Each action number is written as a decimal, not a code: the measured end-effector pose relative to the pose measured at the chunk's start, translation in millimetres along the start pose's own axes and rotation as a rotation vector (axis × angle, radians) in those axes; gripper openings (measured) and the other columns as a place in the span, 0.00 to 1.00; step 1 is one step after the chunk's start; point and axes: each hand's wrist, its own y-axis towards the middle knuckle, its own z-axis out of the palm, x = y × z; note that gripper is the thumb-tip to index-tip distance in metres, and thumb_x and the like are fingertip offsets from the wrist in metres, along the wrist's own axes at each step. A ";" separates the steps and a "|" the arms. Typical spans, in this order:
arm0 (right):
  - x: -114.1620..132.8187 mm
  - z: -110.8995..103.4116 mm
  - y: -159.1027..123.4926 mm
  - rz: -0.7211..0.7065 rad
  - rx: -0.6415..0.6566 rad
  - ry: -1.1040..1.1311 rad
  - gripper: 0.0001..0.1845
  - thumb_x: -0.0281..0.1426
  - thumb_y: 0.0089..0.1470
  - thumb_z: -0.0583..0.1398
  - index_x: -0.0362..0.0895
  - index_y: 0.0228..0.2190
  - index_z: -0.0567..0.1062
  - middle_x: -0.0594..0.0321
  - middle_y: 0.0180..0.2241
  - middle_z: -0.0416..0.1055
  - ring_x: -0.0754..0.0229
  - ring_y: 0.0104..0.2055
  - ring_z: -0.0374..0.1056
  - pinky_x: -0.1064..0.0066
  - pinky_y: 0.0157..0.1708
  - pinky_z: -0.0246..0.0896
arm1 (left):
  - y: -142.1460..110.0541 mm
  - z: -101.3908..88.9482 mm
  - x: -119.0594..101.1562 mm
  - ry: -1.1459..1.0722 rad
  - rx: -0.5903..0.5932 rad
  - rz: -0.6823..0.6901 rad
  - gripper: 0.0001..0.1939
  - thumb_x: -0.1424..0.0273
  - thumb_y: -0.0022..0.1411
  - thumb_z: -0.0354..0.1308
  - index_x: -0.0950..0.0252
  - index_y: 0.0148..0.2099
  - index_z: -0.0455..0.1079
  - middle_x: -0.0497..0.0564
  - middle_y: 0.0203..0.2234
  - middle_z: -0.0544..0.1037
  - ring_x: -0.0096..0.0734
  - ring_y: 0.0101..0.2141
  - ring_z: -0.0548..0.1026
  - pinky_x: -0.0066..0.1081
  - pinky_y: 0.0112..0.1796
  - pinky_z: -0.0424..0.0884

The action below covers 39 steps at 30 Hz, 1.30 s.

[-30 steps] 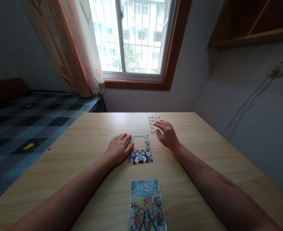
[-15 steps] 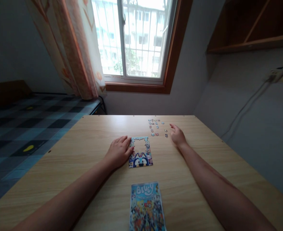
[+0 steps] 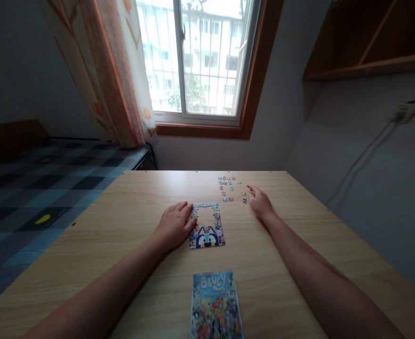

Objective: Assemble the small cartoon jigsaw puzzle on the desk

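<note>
A partly assembled jigsaw puzzle (image 3: 207, 238) lies flat on the table, its blue dog face at the near end and a gap of bare wood inside its upper half. Against its left edge rests my left hand (image 3: 174, 222), palm down with the fingers extended; fingertips and thumb touch the border. Loose puzzle pieces (image 3: 224, 182) are spread beyond the puzzle, several in rows. My right hand (image 3: 260, 201) is just right of them, index finger stretched out and the other fingers loosely bent. I see nothing in it. Two pieces (image 3: 244, 197) are nearest to it.
A Bluey picture sheet or box (image 3: 216, 303) lies at the near side of the wooden table (image 3: 130, 207). Behind the table is a barred window (image 3: 211, 61) with a curtain (image 3: 112, 84). A bed with a checked cover (image 3: 52, 188) stands left, a wall shelf (image 3: 370, 66) upper right.
My right hand has shifted very slightly left, towards the loose pieces. My left hand stays at the puzzle's edge. The whole view has moved a little.
</note>
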 end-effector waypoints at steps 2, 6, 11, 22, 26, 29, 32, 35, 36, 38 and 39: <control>2.8 -1.2 -1.3 -0.011 0.009 -0.013 0.26 0.25 0.59 0.52 0.44 0.57 0.74 0.55 0.58 0.73 0.53 0.59 0.69 0.62 0.63 0.59 | 0.1 0.7 0.5 0.001 -0.009 0.002 0.29 0.58 0.70 0.49 0.67 0.67 0.65 0.61 0.65 0.67 0.51 0.65 0.63 0.48 0.63 0.58; 9.5 -4.6 -4.8 -0.040 0.022 -0.069 0.26 0.26 0.60 0.52 0.41 0.58 0.74 0.53 0.58 0.73 0.52 0.61 0.67 0.62 0.64 0.56 | 0.0 1.0 0.8 -0.002 -0.018 0.003 0.29 0.57 0.70 0.49 0.67 0.67 0.65 0.61 0.64 0.68 0.51 0.64 0.64 0.48 0.63 0.59; 25.6 -9.7 -13.3 -0.111 0.024 -0.170 0.25 0.28 0.61 0.52 0.42 0.57 0.74 0.52 0.58 0.73 0.49 0.62 0.64 0.56 0.66 0.53 | -0.3 0.2 -0.1 -0.002 -0.018 0.003 0.29 0.58 0.69 0.49 0.67 0.66 0.65 0.61 0.64 0.68 0.50 0.64 0.64 0.47 0.63 0.58; 73.6 -10.6 -42.3 -0.402 0.266 -0.224 0.24 0.37 0.64 0.56 0.50 0.60 0.72 0.54 0.66 0.62 0.43 0.73 0.43 0.33 0.67 0.32 | 0.3 1.7 0.8 -0.009 -0.018 0.005 0.29 0.59 0.69 0.50 0.67 0.66 0.65 0.62 0.64 0.68 0.52 0.64 0.64 0.49 0.63 0.59; 66.6 -9.3 -37.1 -0.337 0.244 -0.220 0.24 0.38 0.65 0.55 0.50 0.60 0.72 0.55 0.67 0.61 0.42 0.73 0.44 0.33 0.67 0.35 | -0.3 1.8 0.8 -0.015 -0.026 0.006 0.28 0.58 0.69 0.50 0.66 0.66 0.66 0.62 0.64 0.68 0.53 0.64 0.64 0.49 0.62 0.59; 54.4 -7.7 -28.2 -0.164 0.156 -0.218 0.26 0.37 0.65 0.53 0.47 0.62 0.69 0.54 0.66 0.63 0.44 0.71 0.49 0.40 0.68 0.42 | -1.0 1.7 -0.1 -0.015 -0.031 0.005 0.28 0.58 0.69 0.50 0.66 0.66 0.66 0.62 0.64 0.68 0.52 0.64 0.64 0.49 0.62 0.59; 41.2 -6.8 -19.5 0.033 0.100 -0.239 0.27 0.37 0.66 0.51 0.44 0.63 0.69 0.53 0.65 0.64 0.44 0.70 0.53 0.47 0.67 0.47 | -1.5 0.9 -1.1 -0.012 -0.025 0.003 0.28 0.58 0.69 0.50 0.66 0.66 0.65 0.62 0.64 0.68 0.52 0.64 0.64 0.49 0.63 0.59; 32.1 -4.9 -14.7 0.132 0.099 -0.271 0.28 0.37 0.66 0.49 0.44 0.63 0.68 0.52 0.65 0.64 0.44 0.69 0.54 0.48 0.68 0.46 | -1.7 0.3 -1.4 -0.015 -0.028 0.006 0.28 0.58 0.69 0.50 0.66 0.66 0.66 0.62 0.64 0.68 0.52 0.64 0.64 0.49 0.63 0.59; 30.2 -3.7 -14.1 0.142 0.099 -0.274 0.28 0.38 0.67 0.49 0.45 0.63 0.68 0.53 0.65 0.64 0.44 0.70 0.54 0.47 0.68 0.44 | -1.7 0.3 -1.3 -0.015 -0.030 0.007 0.28 0.58 0.69 0.49 0.66 0.66 0.66 0.62 0.64 0.68 0.52 0.64 0.64 0.48 0.63 0.59; 27.7 -0.9 -13.8 0.140 0.099 -0.270 0.28 0.38 0.67 0.48 0.47 0.64 0.68 0.54 0.66 0.64 0.44 0.70 0.53 0.44 0.68 0.41 | -1.6 0.8 -1.1 -0.017 -0.034 0.005 0.28 0.58 0.69 0.49 0.66 0.66 0.66 0.62 0.64 0.68 0.52 0.64 0.64 0.48 0.63 0.59; 26.9 0.5 -13.8 0.134 0.099 -0.264 0.28 0.39 0.67 0.47 0.48 0.64 0.68 0.55 0.66 0.63 0.44 0.70 0.53 0.43 0.68 0.40 | -1.6 1.1 -1.0 -0.020 -0.037 0.003 0.28 0.58 0.69 0.49 0.65 0.66 0.66 0.61 0.64 0.68 0.51 0.64 0.64 0.48 0.63 0.59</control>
